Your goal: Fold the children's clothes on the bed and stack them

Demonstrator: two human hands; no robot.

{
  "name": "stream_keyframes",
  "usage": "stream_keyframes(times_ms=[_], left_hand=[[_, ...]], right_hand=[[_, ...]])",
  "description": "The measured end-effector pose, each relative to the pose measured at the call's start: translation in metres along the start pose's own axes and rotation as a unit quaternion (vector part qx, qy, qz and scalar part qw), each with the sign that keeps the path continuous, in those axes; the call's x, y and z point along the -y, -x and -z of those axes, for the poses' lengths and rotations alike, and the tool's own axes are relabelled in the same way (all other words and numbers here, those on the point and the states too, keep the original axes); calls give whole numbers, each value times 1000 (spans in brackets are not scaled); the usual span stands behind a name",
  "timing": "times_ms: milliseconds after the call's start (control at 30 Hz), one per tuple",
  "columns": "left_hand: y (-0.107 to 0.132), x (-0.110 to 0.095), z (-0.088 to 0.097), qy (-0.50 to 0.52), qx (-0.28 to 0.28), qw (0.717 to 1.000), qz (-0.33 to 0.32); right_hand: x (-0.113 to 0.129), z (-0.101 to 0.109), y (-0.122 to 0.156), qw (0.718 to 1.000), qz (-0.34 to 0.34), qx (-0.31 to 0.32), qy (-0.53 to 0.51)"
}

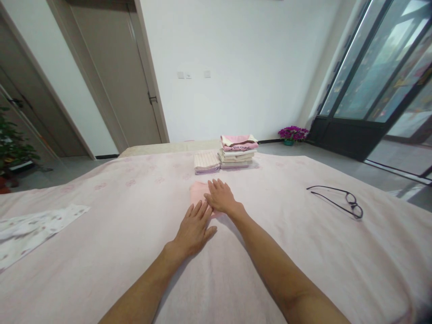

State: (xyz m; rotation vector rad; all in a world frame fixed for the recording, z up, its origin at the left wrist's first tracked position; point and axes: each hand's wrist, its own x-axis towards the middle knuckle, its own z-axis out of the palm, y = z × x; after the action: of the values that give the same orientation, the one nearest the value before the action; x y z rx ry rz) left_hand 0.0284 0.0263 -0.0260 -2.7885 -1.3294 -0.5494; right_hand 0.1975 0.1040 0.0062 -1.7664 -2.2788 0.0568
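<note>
A small folded pink cloth (197, 191) lies flat on the pale pink bedspread (135, 252), partly hidden under my hands. My right hand (221, 196) rests open on its right side, fingers stretched forward. Against the near edge of the cloth, my left hand (195, 228) lies flat with fingers extended and thumb out to the right. Just beyond stand a folded striped cloth (206, 162) and, to its right, a stack of folded clothes (237, 153) topped by a pink garment with lettering.
A pair of black-framed glasses (353, 204) sits unfolded on the right. At the far left lies a white spotted garment (37, 227), spread out. Beyond the bedspread are a closed door (114, 72), a white wall and a pot of purple flowers (293, 133).
</note>
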Motion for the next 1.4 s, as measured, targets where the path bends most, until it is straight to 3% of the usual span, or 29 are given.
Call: stream_keyframes(times_ms=[100,233,333,400,533,700,933,1200,1300,1400], left_hand=[[2,2,5,34,28,999,4],[10,20,18,143,30,989,14],[20,47,26,187,-74,971,126],[26,67,27,148,-135,957,209],[31,91,22,47,-132,950,281],[28,89,18,22,-106,957,270],[30,87,14,17,-106,962,250],[32,84,14,43,-100,964,241],[33,84,16,49,-90,966,235],[33,84,16,48,-78,969,230]], right_hand=[[-8,-19,1,999,-20,32,5],[-22,-27,-2,998,-49,32,-12],[-28,-22,-5,993,-108,30,-31],[-31,-16,-5,988,-144,34,-38],[-34,3,-3,986,-158,49,-36],[-32,19,-1,984,-167,60,-24],[-26,23,-4,983,-174,59,-17],[-26,19,-4,964,-199,4,-175],[-31,9,-8,949,-166,-29,-267],[-30,10,-17,924,-133,-20,-357]])
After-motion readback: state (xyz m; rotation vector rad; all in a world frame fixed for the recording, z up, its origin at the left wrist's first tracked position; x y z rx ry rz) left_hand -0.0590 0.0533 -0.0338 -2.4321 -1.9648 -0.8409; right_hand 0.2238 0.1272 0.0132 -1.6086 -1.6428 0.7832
